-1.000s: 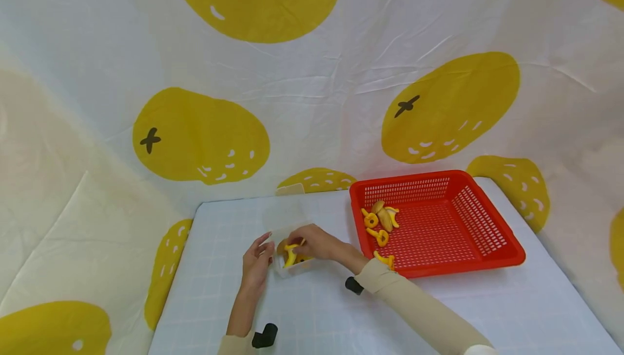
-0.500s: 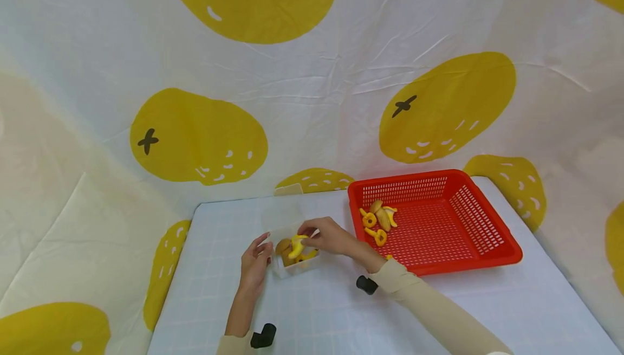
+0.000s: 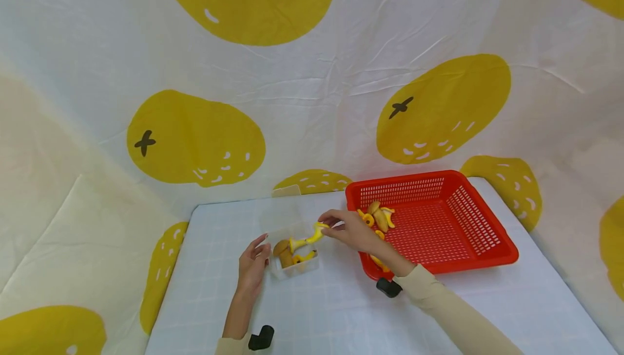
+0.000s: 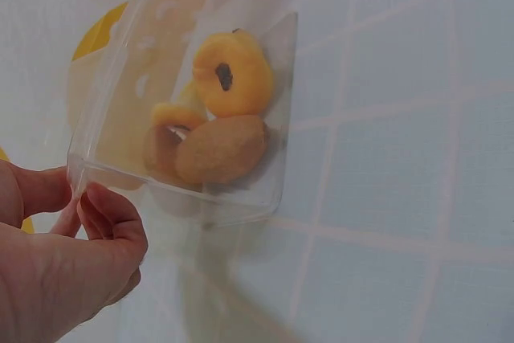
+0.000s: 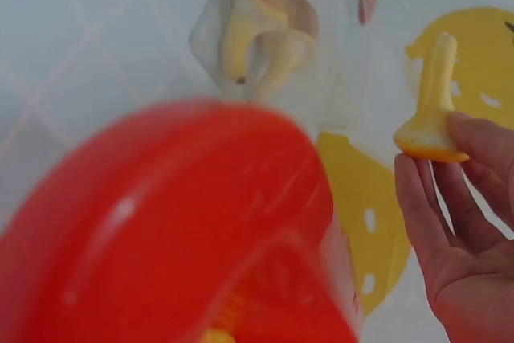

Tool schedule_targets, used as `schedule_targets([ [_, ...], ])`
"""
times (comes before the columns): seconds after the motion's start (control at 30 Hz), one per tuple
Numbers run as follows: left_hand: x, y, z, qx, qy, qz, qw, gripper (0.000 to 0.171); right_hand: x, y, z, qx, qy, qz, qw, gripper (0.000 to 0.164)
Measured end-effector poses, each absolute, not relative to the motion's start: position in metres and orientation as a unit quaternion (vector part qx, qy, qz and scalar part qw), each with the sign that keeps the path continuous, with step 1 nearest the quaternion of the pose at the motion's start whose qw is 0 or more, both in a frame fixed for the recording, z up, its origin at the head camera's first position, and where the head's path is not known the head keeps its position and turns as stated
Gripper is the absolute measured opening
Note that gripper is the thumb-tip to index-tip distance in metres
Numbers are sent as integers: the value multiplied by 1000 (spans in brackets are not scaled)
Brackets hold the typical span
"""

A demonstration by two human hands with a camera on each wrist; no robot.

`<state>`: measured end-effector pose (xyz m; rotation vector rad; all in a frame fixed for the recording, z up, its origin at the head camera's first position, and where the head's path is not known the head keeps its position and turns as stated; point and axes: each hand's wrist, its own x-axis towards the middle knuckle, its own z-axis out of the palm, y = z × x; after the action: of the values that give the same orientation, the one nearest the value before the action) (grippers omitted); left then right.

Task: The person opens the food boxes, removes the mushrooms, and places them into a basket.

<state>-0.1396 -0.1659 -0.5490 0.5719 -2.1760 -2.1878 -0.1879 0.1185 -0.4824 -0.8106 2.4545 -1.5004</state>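
Observation:
In the head view my right hand point(image 3: 353, 230) pinches a yellow toy mushroom point(image 3: 318, 232) by its cap, at the right side of a clear plastic box point(image 3: 294, 272). The right wrist view shows that mushroom point(image 5: 436, 102) stem up between thumb and fingers. My left hand point(image 3: 252, 265) is at the box's left side; in the left wrist view its thumb and fingers point(image 4: 112, 222) pinch the box's corner. Inside the box lie a brown mushroom point(image 4: 221, 150) and yellow mushrooms, one with a dark-centred ring shape point(image 4: 241, 78).
A red plastic basket point(image 3: 487, 263) stands to the right, with several yellow mushrooms and a brown mushroom point(image 3: 377, 217) along its left side. The box's clear lid point(image 3: 280, 214) lies open behind it. A patterned cloth hangs behind the table.
My right hand has lifted the yellow mushroom up from among the others in the box and moved right with it, towards the red basket. The left hand has stayed at the box.

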Motion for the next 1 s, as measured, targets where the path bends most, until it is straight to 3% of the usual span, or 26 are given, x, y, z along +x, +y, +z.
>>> schedule_targets([
  [0.67,-140,-167,-549,177,-698,-694,0,43,-163,193,-485,-129,836,-533,34,32],
  [1.0,-139,-168,-549,176,-696,-696,-5,44,-151,231,-504,-104,859,-502,-5,34],
])
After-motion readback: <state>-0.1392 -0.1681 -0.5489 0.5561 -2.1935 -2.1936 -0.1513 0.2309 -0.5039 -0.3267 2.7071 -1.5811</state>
